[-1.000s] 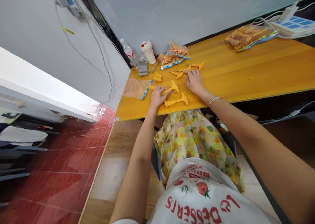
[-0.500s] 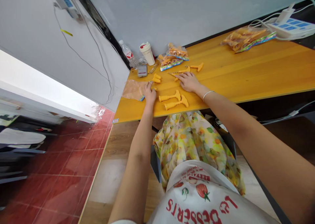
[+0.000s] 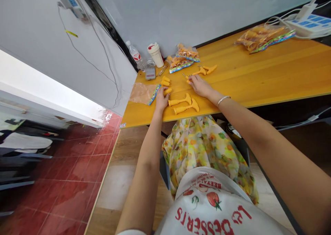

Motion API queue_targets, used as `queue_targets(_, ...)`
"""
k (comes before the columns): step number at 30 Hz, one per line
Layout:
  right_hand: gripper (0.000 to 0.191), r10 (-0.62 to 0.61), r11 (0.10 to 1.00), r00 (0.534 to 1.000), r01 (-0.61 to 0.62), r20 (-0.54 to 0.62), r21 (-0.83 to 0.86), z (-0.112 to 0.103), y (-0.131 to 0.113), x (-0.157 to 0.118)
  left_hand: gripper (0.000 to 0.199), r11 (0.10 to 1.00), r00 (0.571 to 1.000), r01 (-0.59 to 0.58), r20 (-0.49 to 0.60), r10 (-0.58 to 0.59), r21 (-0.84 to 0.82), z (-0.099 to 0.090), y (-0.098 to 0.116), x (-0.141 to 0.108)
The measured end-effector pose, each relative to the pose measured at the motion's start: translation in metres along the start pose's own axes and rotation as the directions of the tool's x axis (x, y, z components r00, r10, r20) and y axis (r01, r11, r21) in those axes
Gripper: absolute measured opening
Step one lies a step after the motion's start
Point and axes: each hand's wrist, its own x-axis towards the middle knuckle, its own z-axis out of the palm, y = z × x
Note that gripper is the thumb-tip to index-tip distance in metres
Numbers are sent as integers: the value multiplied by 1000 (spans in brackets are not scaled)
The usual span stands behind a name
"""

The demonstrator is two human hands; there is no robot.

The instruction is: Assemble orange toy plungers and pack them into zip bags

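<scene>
My left hand point(image 3: 162, 100) is closed around a short yellow sleeve point(image 3: 168, 91) on the tabletop, left of two yellow T-handled pieces point(image 3: 180, 101). Two more yellow sleeves point(image 3: 166, 81) lie just beyond it. With its fingers pinched, my right hand point(image 3: 199, 85) grips a yellow corkscrew point(image 3: 188, 79), whose metal spiral sticks out to the left; the fingers hide part of its handle. Behind that hand are two other yellow corkscrews point(image 3: 209, 69). An opened clear bag point(image 3: 143, 93) with a colourful edge lies left of my left hand.
Filled bags point(image 3: 184, 54) of yellow parts lie at the back, another point(image 3: 262, 38) at the right near a power strip point(image 3: 310, 24). A white cup point(image 3: 155, 55), a plastic bottle point(image 3: 135, 55) and a small grey box point(image 3: 150, 73) stand at the back left of the table point(image 3: 232, 90).
My left hand has moved slightly right and closed on the sleeve, off the bag's edge. My right fingers have drawn together on the corkscrew, which has shifted right, apart from the others.
</scene>
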Motion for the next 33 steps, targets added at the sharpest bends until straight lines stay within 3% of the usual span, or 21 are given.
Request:
queue_targets(2,51,68,969,994,-46,-84,242,2,-4,-1,22,999,1000,-12,-11,12,-35,-1,3,0)
queue_targets(4,61,170,873,980,-100,-105,476,6,-8,-2,22,997,1000,2,-20,-3,-78,-1,5,0)
queue_targets(7,73,256,766,964,-154,-75,624,11,-10,-1,23,990,999,35,-32,-39,-133,-2,8,1)
queue_targets(12,73,289,733,955,-177,-66,657,15,-6,0,21,988,999,24,-25,-28,-151,-4,12,-1)
queue_targets(18,59,307,697,951,-196,-40,690,18,-5,0,23,987,1000,14,1,-14,-159,-5,16,-3)
queue_targets(24,64,264,731,964,-186,-21,656,23,-23,-5,23,985,1000,2,-2,-2,-171,-8,20,-3)
queue_targets(28,69,187,752,982,-159,23,640,20,-35,-9,25,994,997,-31,69,39,-107,-10,23,-3)
queue_targets(33,63,197,741,979,-179,46,647,18,-32,-9,30,987,991,-80,95,94,-141,-11,23,-3)
